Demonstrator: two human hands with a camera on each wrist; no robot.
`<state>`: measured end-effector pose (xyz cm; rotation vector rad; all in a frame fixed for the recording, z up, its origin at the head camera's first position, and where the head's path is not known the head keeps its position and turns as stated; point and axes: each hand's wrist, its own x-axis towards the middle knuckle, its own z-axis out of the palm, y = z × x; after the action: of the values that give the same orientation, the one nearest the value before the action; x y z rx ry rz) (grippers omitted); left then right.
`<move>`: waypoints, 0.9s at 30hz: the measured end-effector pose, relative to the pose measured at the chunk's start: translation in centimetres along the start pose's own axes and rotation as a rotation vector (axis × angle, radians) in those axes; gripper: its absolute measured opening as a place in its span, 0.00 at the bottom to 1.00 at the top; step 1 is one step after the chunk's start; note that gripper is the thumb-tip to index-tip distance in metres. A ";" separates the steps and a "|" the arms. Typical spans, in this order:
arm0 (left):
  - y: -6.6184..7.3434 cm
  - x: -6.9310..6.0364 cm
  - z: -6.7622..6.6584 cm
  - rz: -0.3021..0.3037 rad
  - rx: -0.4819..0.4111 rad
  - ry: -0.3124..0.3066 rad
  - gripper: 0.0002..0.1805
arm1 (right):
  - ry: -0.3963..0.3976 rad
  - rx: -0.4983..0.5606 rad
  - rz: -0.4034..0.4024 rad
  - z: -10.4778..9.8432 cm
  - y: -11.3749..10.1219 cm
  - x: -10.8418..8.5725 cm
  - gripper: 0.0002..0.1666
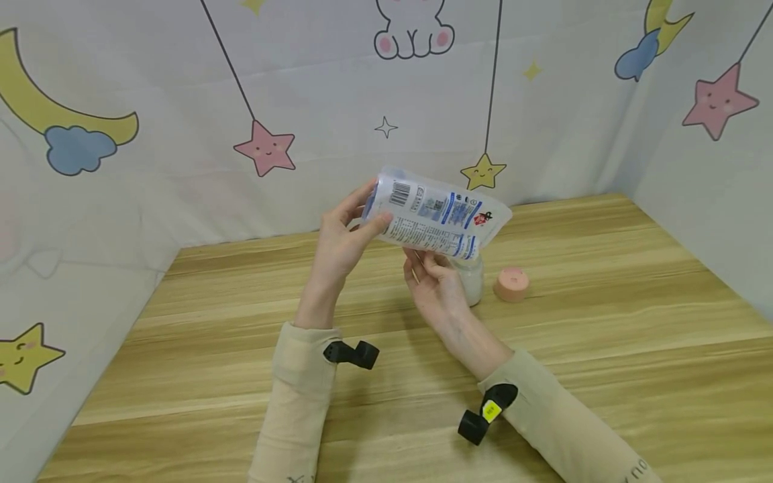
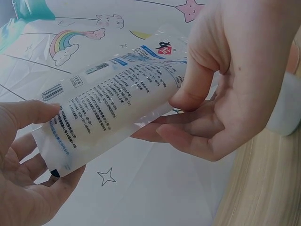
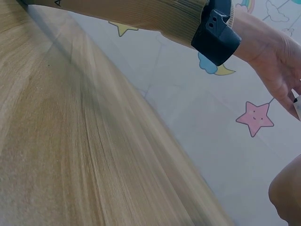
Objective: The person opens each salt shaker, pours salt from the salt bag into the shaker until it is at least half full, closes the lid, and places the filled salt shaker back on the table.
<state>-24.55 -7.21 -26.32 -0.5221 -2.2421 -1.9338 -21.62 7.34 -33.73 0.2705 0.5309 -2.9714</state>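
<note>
Two hands [image 1: 341,245] hold a printed bag [image 1: 437,215], partly hiding the jar [image 1: 474,282].

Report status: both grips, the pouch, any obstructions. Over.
Left grip pinching printed pouch. Right grip at its lower edge, pinch unclear. Pouch above table. Nothing visibly blocking; jar beside right grip.

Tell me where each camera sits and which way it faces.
On the head: looks forward and down at beige sleeves, left fingers and right fingers.
On the left wrist: faces a white, blue-printed plastic pouch; both sets of fingers show.
On the right wrist: faces the brown wood-grain table and white cartoon-printed backdrop; left sleeve, left fingers and some skin show.
Shared by head and left wrist: the pouch.
</note>
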 end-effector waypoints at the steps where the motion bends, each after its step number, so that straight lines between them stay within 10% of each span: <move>1: 0.0 0.0 0.0 -0.001 0.000 0.000 0.29 | 0.001 -0.001 -0.001 0.0 0.0 0.0 0.07; 27: 0.2 -0.1 0.0 0.006 -0.001 -0.001 0.29 | 0.027 -0.018 -0.014 0.1 0.0 0.0 0.09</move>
<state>-24.43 -7.20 -26.18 -0.5298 -2.2379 -1.9327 -21.60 7.31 -33.58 0.3076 0.5640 -2.9786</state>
